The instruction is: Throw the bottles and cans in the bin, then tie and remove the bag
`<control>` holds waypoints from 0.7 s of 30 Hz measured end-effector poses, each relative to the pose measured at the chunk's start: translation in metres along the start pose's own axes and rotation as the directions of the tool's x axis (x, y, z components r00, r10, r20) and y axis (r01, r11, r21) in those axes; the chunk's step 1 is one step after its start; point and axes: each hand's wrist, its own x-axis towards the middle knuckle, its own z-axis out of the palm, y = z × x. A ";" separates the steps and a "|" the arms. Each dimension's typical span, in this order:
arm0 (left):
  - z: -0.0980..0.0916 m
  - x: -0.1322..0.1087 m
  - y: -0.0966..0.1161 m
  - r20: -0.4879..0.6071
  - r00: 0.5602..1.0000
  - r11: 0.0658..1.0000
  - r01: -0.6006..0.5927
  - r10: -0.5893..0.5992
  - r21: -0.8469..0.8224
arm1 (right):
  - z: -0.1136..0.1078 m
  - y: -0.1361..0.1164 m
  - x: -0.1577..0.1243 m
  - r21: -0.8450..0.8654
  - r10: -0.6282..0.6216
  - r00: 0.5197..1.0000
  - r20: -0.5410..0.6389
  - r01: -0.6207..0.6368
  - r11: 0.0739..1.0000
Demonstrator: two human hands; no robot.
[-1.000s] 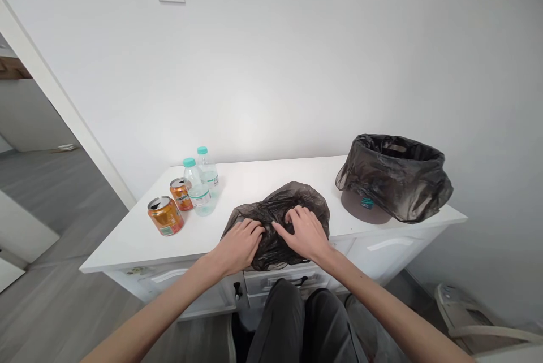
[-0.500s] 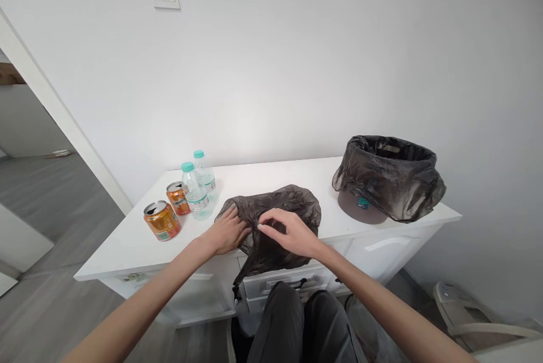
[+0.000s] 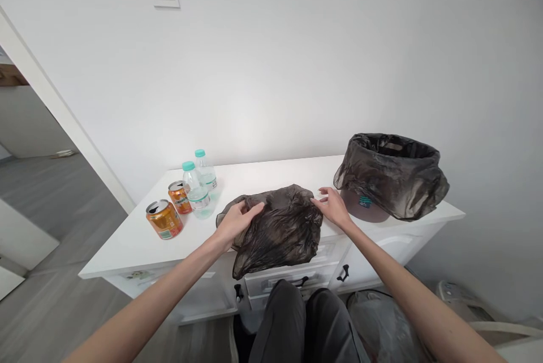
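Note:
A thin black garbage bag (image 3: 284, 233) lies crumpled across the front of the white cabinet top, its lower part hanging over the edge. My left hand (image 3: 235, 223) has its thumb on top of the bag's left side and its fingers tucked under the plastic, gripping it. At the bag's upper right edge, the fingertips of my right hand (image 3: 334, 207) pinch the plastic. Right of that hand stands a brownish bin (image 3: 360, 211), its rim covered by another black bag (image 3: 390, 176) folded outward.
Two orange cans (image 3: 164, 219) and two clear bottles (image 3: 197, 196) with teal caps stand on the left of the cabinet top (image 3: 127, 244). Black handles (image 3: 343, 273) stick out from its front. Below right lies a clear plastic bag (image 3: 377, 323).
My right hand has moved from the bag's middle to its right edge. My left hand has turned from lying flat to gripping the left side. The bag looks more spread out.

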 end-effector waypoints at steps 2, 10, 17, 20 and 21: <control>-0.002 0.003 -0.005 0.081 0.994 0.997 0.074 -0.071 -0.035 | -0.001 0.003 0.003 0.099 0.105 0.987 0.121 -0.117 0.988; -0.042 0.000 -0.030 -0.102 0.990 0.992 0.083 -0.094 -0.099 | 0.005 -0.002 0.011 0.173 0.194 0.951 0.241 -0.239 0.955; -0.068 -0.022 -0.046 -0.051 0.986 0.980 0.148 -0.156 -0.132 | 0.015 -0.040 0.004 0.339 0.053 0.812 0.581 -0.301 0.891; -0.069 -0.024 -0.052 -0.029 0.989 0.985 0.144 -0.147 -0.094 | 0.018 -0.059 -0.001 0.361 -0.036 0.741 0.670 -0.283 0.889; -0.070 -0.023 -0.055 -0.046 0.990 0.990 0.130 -0.132 -0.044 | 0.018 -0.064 -0.002 0.357 -0.050 0.741 0.670 -0.262 0.897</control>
